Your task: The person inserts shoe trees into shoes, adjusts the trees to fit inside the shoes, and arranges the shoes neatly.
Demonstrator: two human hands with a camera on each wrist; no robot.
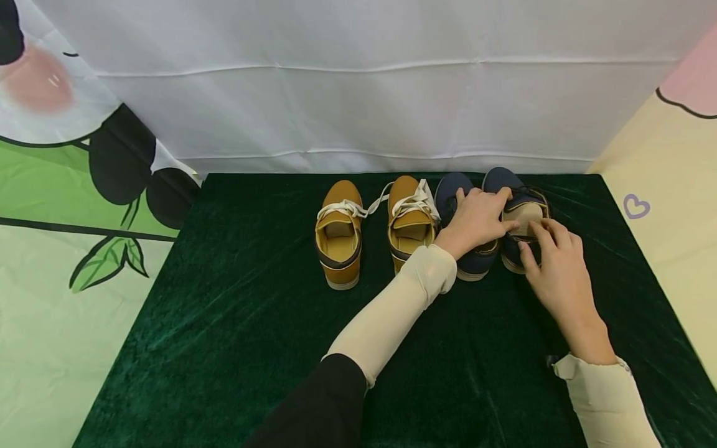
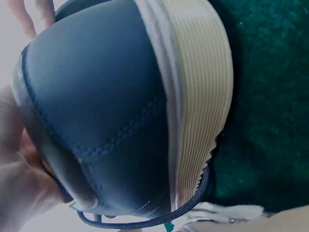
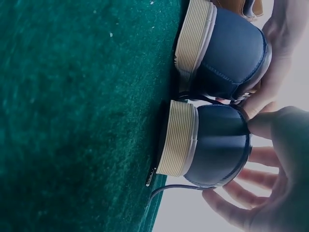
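Two navy shoes stand side by side, toes away from me: the left one [image 1: 451, 186] and the right one [image 1: 497, 179], with a beige insole. My left hand [image 1: 475, 221] reaches over the left navy shoe, its thumb and a finger at the near edge of the right one's opening. Whether they pinch that edge is hidden. My right hand [image 1: 560, 274] holds the right navy shoe at its heel collar. In the right wrist view its thumb and fingers [image 3: 263, 157] lie on opposite sides of the heel. The left navy shoe's heel [image 2: 96, 82] fills the left wrist view.
Two tan shoes with white laces, the outer [image 1: 342, 274] and the inner [image 1: 404, 186], stand left of the navy pair. Dark green cloth [image 1: 235, 348] covers the surface. A white curtain [image 1: 358, 112] hangs behind, with printed panels at both sides.
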